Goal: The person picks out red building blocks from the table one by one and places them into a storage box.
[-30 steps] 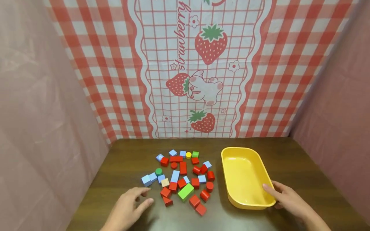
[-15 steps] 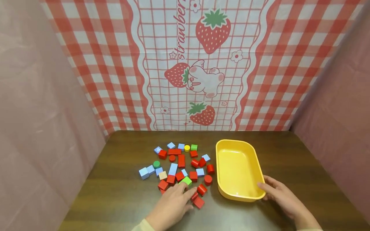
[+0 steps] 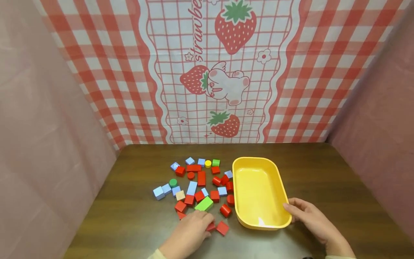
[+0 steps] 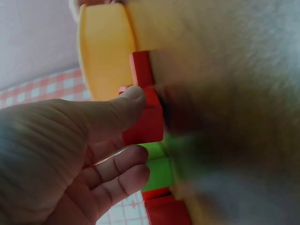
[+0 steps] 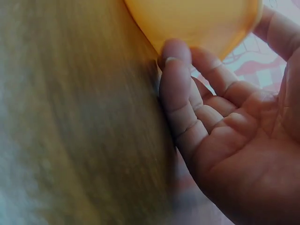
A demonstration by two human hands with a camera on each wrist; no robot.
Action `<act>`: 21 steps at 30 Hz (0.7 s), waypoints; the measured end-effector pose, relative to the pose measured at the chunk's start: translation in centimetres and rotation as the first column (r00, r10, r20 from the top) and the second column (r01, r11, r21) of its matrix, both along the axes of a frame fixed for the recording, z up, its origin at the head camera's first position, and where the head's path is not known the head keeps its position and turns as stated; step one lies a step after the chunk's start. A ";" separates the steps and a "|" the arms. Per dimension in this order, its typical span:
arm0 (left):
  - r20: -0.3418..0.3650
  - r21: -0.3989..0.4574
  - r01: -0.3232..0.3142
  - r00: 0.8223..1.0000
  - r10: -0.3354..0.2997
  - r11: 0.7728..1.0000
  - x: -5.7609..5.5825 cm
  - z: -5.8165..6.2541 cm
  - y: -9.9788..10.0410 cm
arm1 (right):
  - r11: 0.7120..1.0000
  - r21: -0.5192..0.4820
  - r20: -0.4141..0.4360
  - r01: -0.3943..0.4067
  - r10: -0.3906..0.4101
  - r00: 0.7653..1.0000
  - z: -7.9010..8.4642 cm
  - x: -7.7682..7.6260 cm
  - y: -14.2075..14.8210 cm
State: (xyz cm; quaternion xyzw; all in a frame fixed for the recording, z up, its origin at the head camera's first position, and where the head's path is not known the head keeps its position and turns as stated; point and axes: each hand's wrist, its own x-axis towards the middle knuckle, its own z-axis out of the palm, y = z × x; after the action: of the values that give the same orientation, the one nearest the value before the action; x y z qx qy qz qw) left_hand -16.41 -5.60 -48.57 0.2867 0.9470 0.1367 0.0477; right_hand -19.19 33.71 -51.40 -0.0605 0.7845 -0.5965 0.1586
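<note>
My left hand (image 3: 191,232) is low over the near side of the block pile, pinching a red block (image 4: 144,126) between thumb and fingers. In the head view that hand covers most of this block. Beside it lies another red block (image 3: 222,228), and just beyond is a long green block (image 3: 204,204). At the right, my right hand (image 3: 312,219) grips the near right corner of a yellow tray (image 3: 260,227), thumb over the rim and fingers against the outer wall. Nothing lies inside the tray.
Several red, blue and green blocks are spread left of the tray, among them a green cylinder (image 3: 173,183), a plain wooden block (image 3: 180,195) and a yellow cylinder (image 3: 208,164). A red cylinder (image 3: 225,210) lies near the tray wall. A checked cloth (image 3: 129,90) hangs behind the table.
My left hand has moved right from the pile's left side and taken hold of a red block. My right hand has shifted the tray left, up against the nearest blocks.
</note>
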 end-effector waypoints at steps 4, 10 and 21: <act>-0.050 0.094 -0.034 0.998 0.038 0.995 0.2 1.2 -0.4 | 0.999 -0.042 -0.023 -0.032 0.031 0.999 -0.4 0.0 -0.1; -0.235 0.288 0.118 0.971 -0.050 0.950 -1.1 3.0 3.0 | 0.998 -0.058 -0.050 -0.035 0.032 0.998 -0.4 0.1 0.1; -0.231 0.066 0.128 0.967 -0.109 0.990 -3.3 1.0 9.4 | 0.995 -0.099 -0.041 -0.003 -0.001 0.999 -1.2 0.4 0.5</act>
State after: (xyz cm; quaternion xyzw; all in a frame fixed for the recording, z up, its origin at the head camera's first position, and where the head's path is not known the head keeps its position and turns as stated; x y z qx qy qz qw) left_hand -19.73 3.84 -47.62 0.3583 0.9211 0.1382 -0.0641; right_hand -18.83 34.19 -52.64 -0.0809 0.7571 -0.6331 0.1397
